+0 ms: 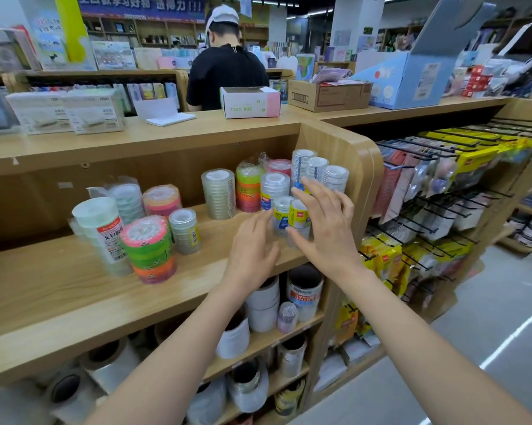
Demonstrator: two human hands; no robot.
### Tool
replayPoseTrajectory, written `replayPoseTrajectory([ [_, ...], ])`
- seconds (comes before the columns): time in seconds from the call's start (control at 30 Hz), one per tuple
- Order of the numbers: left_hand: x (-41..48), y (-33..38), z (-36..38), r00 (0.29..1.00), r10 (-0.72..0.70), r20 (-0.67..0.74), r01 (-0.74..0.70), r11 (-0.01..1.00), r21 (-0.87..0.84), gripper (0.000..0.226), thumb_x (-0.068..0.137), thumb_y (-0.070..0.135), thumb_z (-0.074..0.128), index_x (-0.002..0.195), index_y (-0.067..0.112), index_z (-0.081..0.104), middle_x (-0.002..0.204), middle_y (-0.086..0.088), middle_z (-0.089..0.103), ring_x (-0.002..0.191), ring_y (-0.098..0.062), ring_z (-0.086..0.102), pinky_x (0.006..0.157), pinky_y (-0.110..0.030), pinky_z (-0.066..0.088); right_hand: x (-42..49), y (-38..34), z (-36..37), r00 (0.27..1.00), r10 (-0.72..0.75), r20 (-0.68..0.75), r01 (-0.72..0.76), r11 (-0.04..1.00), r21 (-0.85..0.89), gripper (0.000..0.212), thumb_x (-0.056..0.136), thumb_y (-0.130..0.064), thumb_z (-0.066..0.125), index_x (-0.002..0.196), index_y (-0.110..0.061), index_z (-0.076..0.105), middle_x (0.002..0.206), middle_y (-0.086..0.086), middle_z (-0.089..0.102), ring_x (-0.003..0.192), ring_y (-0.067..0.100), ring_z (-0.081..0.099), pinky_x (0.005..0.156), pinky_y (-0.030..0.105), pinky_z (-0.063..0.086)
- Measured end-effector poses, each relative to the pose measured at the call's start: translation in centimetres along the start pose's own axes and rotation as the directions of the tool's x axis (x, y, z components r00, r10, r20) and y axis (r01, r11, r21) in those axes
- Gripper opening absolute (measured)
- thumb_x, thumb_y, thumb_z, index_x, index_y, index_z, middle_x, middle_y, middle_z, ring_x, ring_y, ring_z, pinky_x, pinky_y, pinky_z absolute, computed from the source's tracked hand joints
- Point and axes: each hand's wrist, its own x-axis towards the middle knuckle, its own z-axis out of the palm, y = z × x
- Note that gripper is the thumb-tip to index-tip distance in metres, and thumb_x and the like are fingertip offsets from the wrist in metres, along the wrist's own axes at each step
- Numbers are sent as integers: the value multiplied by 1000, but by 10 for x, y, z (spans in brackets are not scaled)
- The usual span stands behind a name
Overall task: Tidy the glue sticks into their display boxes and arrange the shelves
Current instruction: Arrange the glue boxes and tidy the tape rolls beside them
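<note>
Two hands in frame, my left hand [252, 246] and my right hand [323, 228], among nine tape stacks [218, 193] at the right of the middle shelf [59, 289]. Five more stacks [149, 250] stand at the left. On the far counter top are two white packs [94, 110], one pink-and-white box [249, 102], one brown carton [329, 95] and one blue display box [411, 78]. One person in black [224, 75] stands beyond.
</note>
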Motion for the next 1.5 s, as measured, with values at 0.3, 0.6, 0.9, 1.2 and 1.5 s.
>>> replayPoseTrajectory([
  [0.3,-61,-5,-84,864,61,-500,165,904,395,44,80,9,60,124,16,58,134,-9,51,126,-33,42,106,-48,32,23,-82,38,986,-141,93,98,924,370,52,87,-27,65,136,-20,51,144,2,48,132,16,43,104,36,33],
  [0.6,-97,-48,-124,888,-167,-429,346,857,382,66,84,23,66,145,15,42,149,-13,37,136,-32,35,110,-51,35,36,-137,77,933,-183,309,19,884,466,55,85,-20,72,137,-12,52,138,10,52,130,26,43,109,33,33],
  [0.9,-81,-57,-126,838,-186,-513,267,960,89,53,78,22,80,122,17,51,118,-4,44,107,-17,49,93,-29,45,44,-138,90,950,92,298,-243,817,523,23,83,-7,72,104,-14,65,120,9,52,115,24,51,100,37,44],
  [1.2,-90,-58,-131,828,-129,-546,204,976,79,45,75,14,79,112,12,55,112,-5,45,106,-15,48,92,-20,40,34,-142,85,949,36,314,-240,728,642,17,88,-14,68,97,-24,58,102,2,60,90,13,62,80,35,54],
  [1.5,-134,-58,-156,694,-226,-684,380,921,81,50,71,12,73,117,9,52,119,-11,42,111,-13,39,92,0,26,26,-192,88,948,-137,288,-157,586,795,19,85,-14,73,102,-17,64,103,1,61,89,9,61,77,18,52],
])
